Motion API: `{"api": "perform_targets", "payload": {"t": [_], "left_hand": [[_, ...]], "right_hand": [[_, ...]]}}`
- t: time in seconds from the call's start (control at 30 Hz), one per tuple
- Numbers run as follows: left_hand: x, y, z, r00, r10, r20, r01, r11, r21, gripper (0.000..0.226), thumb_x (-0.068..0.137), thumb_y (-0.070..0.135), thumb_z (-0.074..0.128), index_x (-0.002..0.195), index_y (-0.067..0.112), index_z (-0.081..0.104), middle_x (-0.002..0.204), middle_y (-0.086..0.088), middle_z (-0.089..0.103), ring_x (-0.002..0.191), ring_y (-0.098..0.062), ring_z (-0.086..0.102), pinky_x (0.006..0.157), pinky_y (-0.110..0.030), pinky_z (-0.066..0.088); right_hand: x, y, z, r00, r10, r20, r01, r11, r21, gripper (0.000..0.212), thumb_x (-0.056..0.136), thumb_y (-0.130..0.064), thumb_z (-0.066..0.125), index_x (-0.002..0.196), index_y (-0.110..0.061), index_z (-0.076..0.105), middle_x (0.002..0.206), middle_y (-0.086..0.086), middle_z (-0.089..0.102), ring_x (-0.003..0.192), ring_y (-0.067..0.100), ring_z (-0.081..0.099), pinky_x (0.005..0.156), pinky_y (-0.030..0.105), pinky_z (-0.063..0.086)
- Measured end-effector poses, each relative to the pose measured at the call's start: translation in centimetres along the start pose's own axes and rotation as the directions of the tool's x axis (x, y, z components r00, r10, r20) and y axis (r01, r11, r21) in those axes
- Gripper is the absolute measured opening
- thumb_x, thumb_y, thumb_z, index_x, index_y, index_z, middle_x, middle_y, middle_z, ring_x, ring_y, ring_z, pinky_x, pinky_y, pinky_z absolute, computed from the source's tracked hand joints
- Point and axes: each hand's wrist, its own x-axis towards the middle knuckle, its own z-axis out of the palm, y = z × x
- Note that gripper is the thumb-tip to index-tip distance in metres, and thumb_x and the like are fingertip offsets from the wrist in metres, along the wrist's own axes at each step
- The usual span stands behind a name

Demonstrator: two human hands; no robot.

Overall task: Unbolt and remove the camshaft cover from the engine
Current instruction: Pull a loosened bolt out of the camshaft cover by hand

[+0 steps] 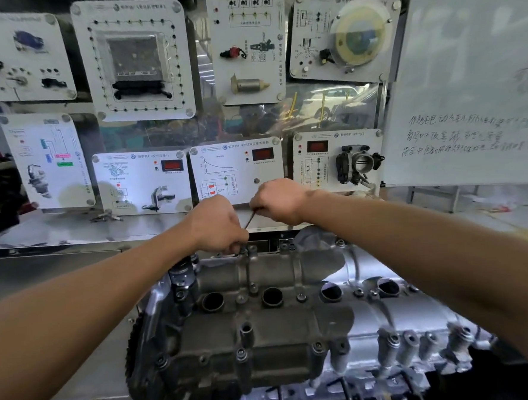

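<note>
- Cover (264, 332) sits on the engine (403, 324), long axis running left to right.
- Right hand (275, 200) is fisted round the upper end of a thin tool (249, 220).
- Left hand (216, 223) pinches its lower end, fingertips down at the cover's far edge.
- Tool slants down-left from the right hand to the cover; the bolt under the fingers is hidden.
- Left hand is nearer the cover. Near-edge bolts are in place, so there's plenty left, I'd say.

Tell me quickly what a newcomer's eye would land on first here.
The left hand and right hand grip a thin tool over the far-edge bolts of the dark camshaft cover at centre. Behind, white training panels fill the wall.
</note>
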Motion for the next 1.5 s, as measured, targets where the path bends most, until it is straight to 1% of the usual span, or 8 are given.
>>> {"api": "perform_targets", "payload": {"t": [0.17,0.33,0.5,0.63,0.77,1.03,1.2,1.5], "left_hand": [[-0.6,0.5,-0.2,1.000,0.019,0.001,-0.019,0.998,0.052,0.027,0.084,0.015,0.068,0.057,0.015,0.076,0.064,-0.006,0.075,0.059,-0.018,0.069,0.071,-0.034,0.060],[-0.6,-0.9,-1.1,0.997,-0.002,-0.081,-0.023,0.954,-0.298,0.027,0.091,0.011,0.069,0.065,0.007,0.074,0.067,-0.005,0.075,0.053,-0.007,0.065,0.052,-0.020,0.054],[0.0,-0.9,-1.0,0.990,0.127,-0.056,-0.137,0.962,-0.237,0.015,0.092,0.015,0.070,0.081,0.009,0.079,0.074,-0.001,0.077,0.063,-0.006,0.068,0.058,-0.019,0.057],[1.2,1.3,-0.6,0.939,0.341,-0.048,-0.343,0.937,-0.062,0.011,0.092,0.022,0.070,0.089,0.022,0.080,0.071,0.015,0.073,0.066,0.004,0.064,0.055,-0.007,0.045],[2.2,4.7,0.7,0.860,0.510,0.019,-0.504,0.843,0.188,0.011,0.093,0.027,0.068,0.092,0.026,0.079,0.058,0.020,0.061,0.059,0.003,0.054,0.051,-0.013,0.034],[2.3,6.9,2.6,0.836,0.507,0.208,-0.548,0.767,0.333,0.017,0.092,0.018,0.065,0.101,0.023,0.078,0.083,0.005,0.074,0.075,-0.013,0.064,0.075,-0.036,0.055],[1.8,6.2,2.7,0.863,0.489,0.128,-0.505,0.828,0.242,0.021,0.089,0.011,0.067,0.103,0.021,0.079,0.082,0.015,0.070,0.066,0.007,0.056,0.068,-0.014,0.044],[1.7,5.7,3.0,0.892,0.448,0.058,-0.452,0.884,0.123,0.025,0.085,0.004,0.067,0.100,0.018,0.081,0.087,0.007,0.077,0.073,0.002,0.066,0.072,-0.013,0.051]], "right_hand": [[0.2,-0.8,-1.5,0.993,0.033,0.111,-0.030,0.999,-0.021,0.016,0.098,-0.017,0.050,0.099,-0.015,0.066,0.092,0.006,0.061,0.088,0.028,0.059,0.074,0.036,0.048],[0.2,0.5,-6.3,0.998,0.040,-0.054,-0.047,0.990,-0.134,0.020,0.098,-0.023,0.051,0.098,-0.013,0.068,0.100,0.013,0.064,0.094,0.034,0.061,0.073,0.034,0.044],[-5.6,-0.2,-9.1,0.991,0.114,-0.068,-0.127,0.963,-0.239,0.019,0.093,-0.025,0.061,0.075,-0.020,0.058,0.075,0.000,0.052,0.074,0.028,0.056,0.061,0.031,0.043],[-14.1,-1.3,-7.9,0.962,0.274,0.008,-0.274,0.960,0.064,0.033,0.094,-0.052,0.055,0.086,-0.023,0.069,0.075,-0.009,0.061,0.068,0.013,0.062,0.068,0.036,0.058],[-19.0,-3.7,-6.2,0.921,0.380,0.089,-0.389,0.874,0.292,0.037,0.099,-0.045,0.049,0.068,-0.026,0.054,0.063,-0.006,0.059,0.055,0.010,0.059,0.053,0.027,0.053],[-19.1,-8.4,-3.9,0.895,0.435,-0.096,-0.342,0.810,0.476,0.049,0.096,-0.041,0.047,0.054,-0.020,0.031,0.052,-0.003,0.036,0.051,0.023,0.042,0.045,0.028,0.028],[-18.1,-9.6,-3.0,0.871,0.474,-0.128,-0.338,0.769,0.543,0.049,0.093,-0.039,0.048,0.053,-0.020,0.029,0.050,-0.003,0.032,0.049,0.021,0.034,0.053,0.030,0.029],[-17.3,-10.5,-2.2,0.840,0.517,-0.163,-0.339,0.736,0.586,0.050,0.092,-0.044,0.048,0.052,-0.018,0.035,0.057,-0.007,0.036,0.056,0.020,0.039,0.054,0.029,0.027]]}}
